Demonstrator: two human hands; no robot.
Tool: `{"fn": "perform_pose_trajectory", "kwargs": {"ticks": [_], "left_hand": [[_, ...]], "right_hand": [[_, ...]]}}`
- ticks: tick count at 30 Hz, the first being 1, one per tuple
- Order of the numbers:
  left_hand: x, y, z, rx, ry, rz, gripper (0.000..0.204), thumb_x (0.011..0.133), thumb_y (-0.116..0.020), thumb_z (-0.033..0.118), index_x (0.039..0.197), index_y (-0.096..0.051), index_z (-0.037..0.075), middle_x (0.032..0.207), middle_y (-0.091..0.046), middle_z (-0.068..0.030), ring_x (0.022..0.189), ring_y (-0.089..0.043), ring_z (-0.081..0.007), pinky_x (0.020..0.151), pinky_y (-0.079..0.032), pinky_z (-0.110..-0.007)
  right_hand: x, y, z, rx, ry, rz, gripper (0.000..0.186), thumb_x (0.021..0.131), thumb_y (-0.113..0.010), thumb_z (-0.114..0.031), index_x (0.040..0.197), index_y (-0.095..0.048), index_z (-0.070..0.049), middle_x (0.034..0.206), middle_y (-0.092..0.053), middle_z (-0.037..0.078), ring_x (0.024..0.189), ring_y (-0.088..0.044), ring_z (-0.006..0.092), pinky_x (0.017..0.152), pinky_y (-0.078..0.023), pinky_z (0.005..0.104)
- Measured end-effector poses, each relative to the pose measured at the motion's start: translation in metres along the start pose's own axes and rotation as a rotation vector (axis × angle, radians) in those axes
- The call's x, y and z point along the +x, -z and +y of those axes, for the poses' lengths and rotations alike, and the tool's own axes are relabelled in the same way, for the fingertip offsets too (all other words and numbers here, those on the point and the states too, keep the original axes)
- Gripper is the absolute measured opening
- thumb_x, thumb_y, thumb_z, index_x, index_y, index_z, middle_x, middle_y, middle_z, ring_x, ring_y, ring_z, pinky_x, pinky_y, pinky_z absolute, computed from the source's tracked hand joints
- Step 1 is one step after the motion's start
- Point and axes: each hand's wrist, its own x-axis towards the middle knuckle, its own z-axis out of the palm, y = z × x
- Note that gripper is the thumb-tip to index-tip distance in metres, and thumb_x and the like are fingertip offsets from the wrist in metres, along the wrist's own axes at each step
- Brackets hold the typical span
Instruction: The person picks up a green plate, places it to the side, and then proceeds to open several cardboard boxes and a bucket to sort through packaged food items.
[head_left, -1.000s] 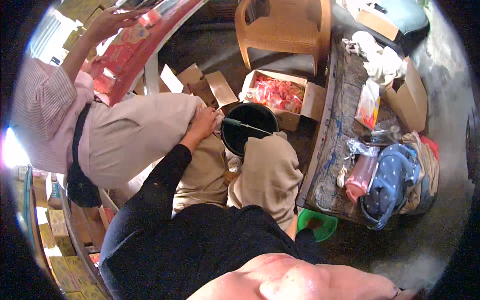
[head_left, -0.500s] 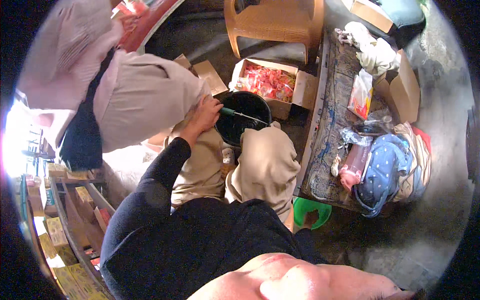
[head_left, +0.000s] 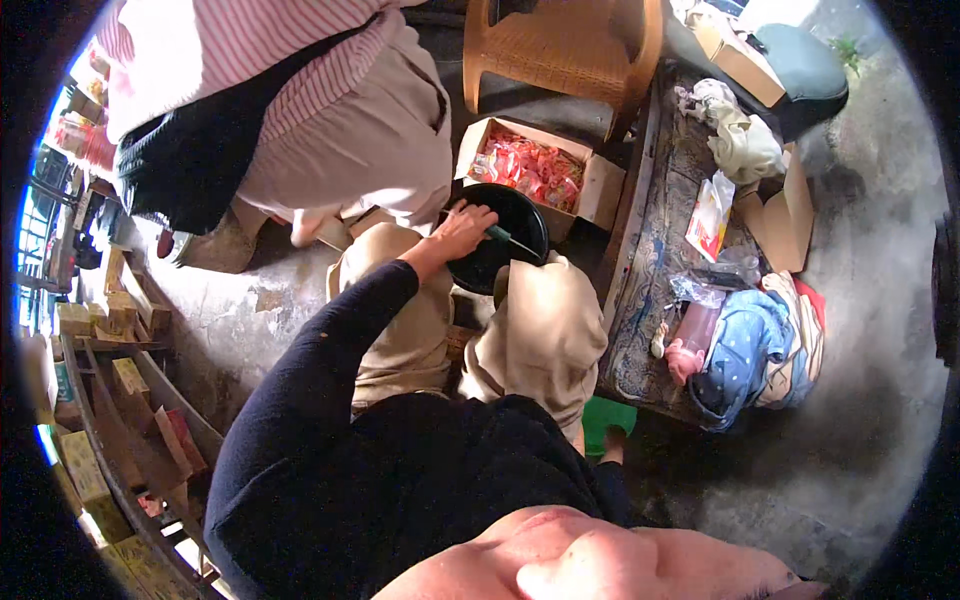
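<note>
My left hand [head_left: 462, 232] is above the left rim of a black tub [head_left: 500, 272] standing in front of my knees. Its fingers are closed around a green-handled screwdriver [head_left: 498, 234], whose thin metal shaft points right across the tub. Low on the right, beside my right leg, my right hand [head_left: 614, 442] hangs down at a green tub [head_left: 606, 415]. Shadow hides its fingers, and whatever they may hold cannot be made out. Just beyond the black tub is an open cardboard box [head_left: 478, 138] full of red and orange wrapped packets [head_left: 535, 168].
A person in light trousers [head_left: 360, 135] stands close on the left. A brown plastic chair [head_left: 560, 50] is at the back. On the right, a patterned bench [head_left: 640, 290] carries cloths, a pink bottle [head_left: 690, 340] and a blue dotted bag [head_left: 742, 345]. Shelving with small boxes [head_left: 88, 465] lines the left.
My left hand has moved right, from my knee to over the tub, with the screwdriver in it. The standing person has shifted right. The green tub looks tilted differently beside my right hand.
</note>
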Motion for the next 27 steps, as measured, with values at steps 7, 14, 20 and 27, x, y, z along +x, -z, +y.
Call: {"fn": "perform_pose_trajectory", "kwargs": {"ticks": [7, 14, 20, 27], "left_hand": [[0.009, -0.008, 0.004, -0.264, 0.01, -0.036, 0.031, 0.074, -0.062, 0.004, 0.102, -0.048, 0.007, 0.099, -0.053, -0.0112, 0.102, -0.053, -0.0323, 0.082, -0.039, -0.048], [0.019, 0.013, -0.005, -0.285, 0.067, -0.247, 0.033, 0.074, -0.071, 0.025, 0.102, -0.057, 0.015, 0.103, -0.055, -0.0093, 0.104, -0.054, -0.0314, 0.084, -0.039, -0.051], [0.014, 0.066, -0.046, -0.466, 0.022, -0.227, 0.041, 0.076, -0.07, 0.031, 0.11, -0.061, 0.01, 0.107, -0.06, -0.013, 0.103, -0.056, -0.031, 0.086, -0.046, -0.04], [-0.068, 0.105, -0.13, -0.416, 0.298, -0.134, 0.044, 0.091, -0.05, 0.044, 0.108, -0.062, 0.005, 0.107, -0.063, -0.0164, 0.102, -0.058, -0.0322, 0.088, -0.044, -0.04]], "right_hand": [[-0.018, 0.042, 0.026, 0.011, -0.06, -0.031, 0.046, 0.078, -0.059, -0.026, 0.115, -0.056, 0.001, 0.113, -0.06, 0.019, 0.101, -0.057, 0.0382, 0.089, -0.045, 0.0477], [-0.036, 0.107, 0.045, -0.018, -0.164, 0.263, 0.046, 0.076, -0.061, -0.025, 0.113, -0.058, 0.002, 0.11, -0.062, 0.019, 0.099, -0.058, 0.0388, 0.088, -0.046, 0.0475], [-0.044, 0.222, 0.029, 0.532, 0.12, 1.23, 0.039, 0.077, -0.061, -0.025, 0.104, -0.062, 0.002, 0.102, -0.065, 0.02, 0.091, -0.061, 0.039, 0.084, -0.047, 0.0468], [-0.127, 0.321, -0.124, 0.184, 0.691, 1.054, 0.04, 0.082, -0.066, -0.016, 0.114, -0.055, 0.004, 0.114, -0.059, 0.021, 0.108, -0.054, 0.0338, 0.095, -0.041, 0.0404]]}}
